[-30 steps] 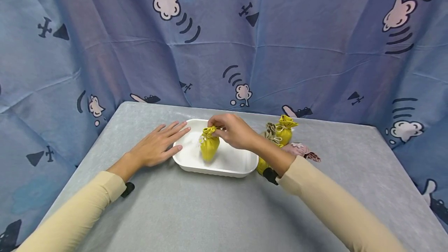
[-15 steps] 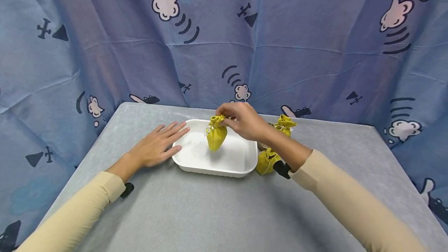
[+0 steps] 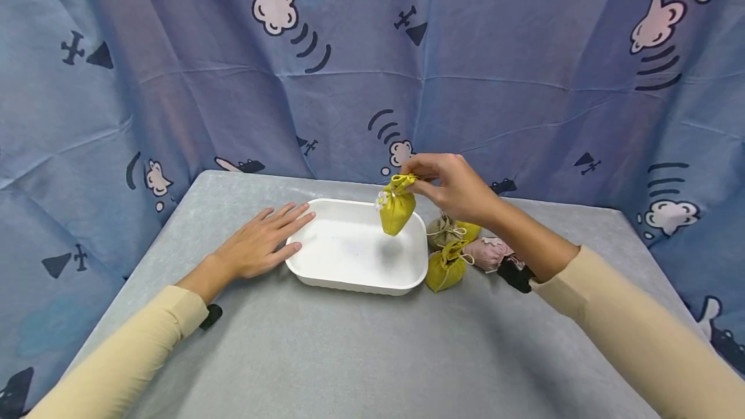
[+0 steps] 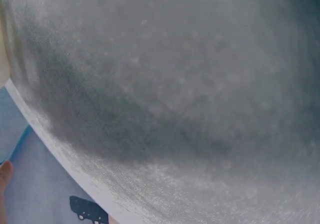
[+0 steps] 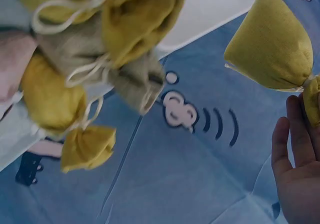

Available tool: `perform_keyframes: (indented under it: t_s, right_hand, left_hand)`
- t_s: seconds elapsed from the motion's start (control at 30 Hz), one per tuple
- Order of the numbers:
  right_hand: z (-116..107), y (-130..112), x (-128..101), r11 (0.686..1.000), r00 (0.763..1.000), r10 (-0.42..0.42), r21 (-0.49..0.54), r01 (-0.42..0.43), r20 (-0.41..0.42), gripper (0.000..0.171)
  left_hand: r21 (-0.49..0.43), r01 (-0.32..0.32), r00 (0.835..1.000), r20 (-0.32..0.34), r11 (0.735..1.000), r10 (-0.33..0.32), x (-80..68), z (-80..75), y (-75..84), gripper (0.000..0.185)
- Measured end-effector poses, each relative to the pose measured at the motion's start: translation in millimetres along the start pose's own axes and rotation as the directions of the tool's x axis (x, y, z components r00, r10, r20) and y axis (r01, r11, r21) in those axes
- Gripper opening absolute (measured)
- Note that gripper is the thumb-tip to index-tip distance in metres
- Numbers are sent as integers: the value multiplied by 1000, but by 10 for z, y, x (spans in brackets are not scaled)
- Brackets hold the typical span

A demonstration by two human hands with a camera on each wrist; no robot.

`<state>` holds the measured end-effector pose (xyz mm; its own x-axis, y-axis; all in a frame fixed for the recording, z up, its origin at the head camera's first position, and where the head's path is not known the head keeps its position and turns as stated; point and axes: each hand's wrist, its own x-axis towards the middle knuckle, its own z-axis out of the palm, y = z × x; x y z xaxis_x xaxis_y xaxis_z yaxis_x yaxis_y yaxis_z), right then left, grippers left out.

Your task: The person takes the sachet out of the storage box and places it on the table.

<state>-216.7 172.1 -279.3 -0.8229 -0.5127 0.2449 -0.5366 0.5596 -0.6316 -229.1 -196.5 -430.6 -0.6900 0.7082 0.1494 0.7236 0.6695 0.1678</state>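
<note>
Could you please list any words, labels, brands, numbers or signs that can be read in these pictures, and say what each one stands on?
None: no readable text appears in any view.
The blue backdrop cloth bears only cartoon clouds, planes and curved lines, no letters.
The yellow pouch pinched by the right hand, the white tray and the pouches beside it show no label.

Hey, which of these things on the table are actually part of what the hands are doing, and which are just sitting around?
In use:
- yellow pouch, pinched at its neck by the right hand, hanging above the tray
- white tray, touched by the flat left hand

Lying about:
- pile of pouches right of the tray: yellow, tan, pink
- grey table cover
- blue curtain
</note>
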Motion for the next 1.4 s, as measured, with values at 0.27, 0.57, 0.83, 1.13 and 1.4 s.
perform_keyframes:
  t_s: [0.27,0.57,0.83,1.13,1.4]
  right_hand:
    - [-287,98,-216,996,998,22,-83,-26,-59,14]
    - [-471,174,-492,989,996,44,-138,-55,-83,19]
    - [-590,196,-701,985,989,86,-141,-102,-117,20]
    - [-746,286,-928,980,994,27,-191,-47,-105,24]
    - [-772,363,-1103,974,992,93,-200,-107,-81,23]
  left_hand:
    - [-14,-6,1000,-17,1000,6,-8,17,-6,61]
    - [-14,4,1000,14,1000,-4,4,10,-13,62]
    - [3,-5,1000,9,1000,5,5,2,-5,62]
    - [2,6,1000,21,1000,-6,-3,-3,-2,62]
    - [6,0,1000,24,1000,0,-2,-7,2,62]
